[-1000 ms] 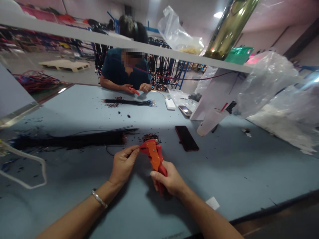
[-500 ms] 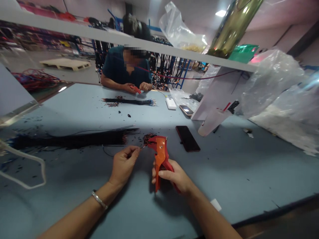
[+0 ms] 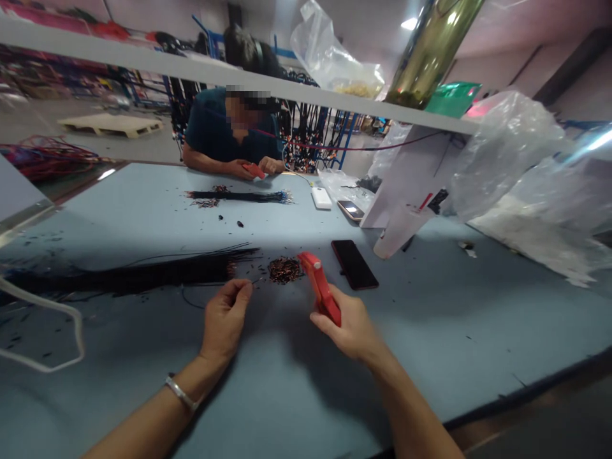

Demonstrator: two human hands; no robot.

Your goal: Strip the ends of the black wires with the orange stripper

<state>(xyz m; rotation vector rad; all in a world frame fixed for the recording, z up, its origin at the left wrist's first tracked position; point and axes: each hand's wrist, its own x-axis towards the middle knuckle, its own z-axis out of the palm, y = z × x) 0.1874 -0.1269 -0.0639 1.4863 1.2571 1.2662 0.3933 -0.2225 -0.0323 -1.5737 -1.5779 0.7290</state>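
My left hand (image 3: 227, 319) pinches a thin black wire (image 3: 257, 281) whose short end pokes out past the fingertips. In my right hand (image 3: 351, 322) is a red wire stripper (image 3: 321, 287), turned edge-on with its head up and to the left. The stripper and the wire end are apart. Between them, a little farther off, lies a heap of small dark and copper-coloured clippings (image 3: 284, 270). A long bundle of black wires (image 3: 157, 273) stretches across the left of the table, behind my left hand.
A dark phone (image 3: 354, 264) lies right of the stripper, with a plastic cup (image 3: 401, 231) beyond it. Across the table (image 3: 430, 357) a co-worker (image 3: 229, 137) holds a red tool near a smaller wire bundle (image 3: 239, 196). A white shelf (image 3: 191, 68) spans overhead.
The wire stripper has come away from the wire end and rolled from showing its orange side to its red edge. My left hand, still pinching the wire, appears slightly farther left.
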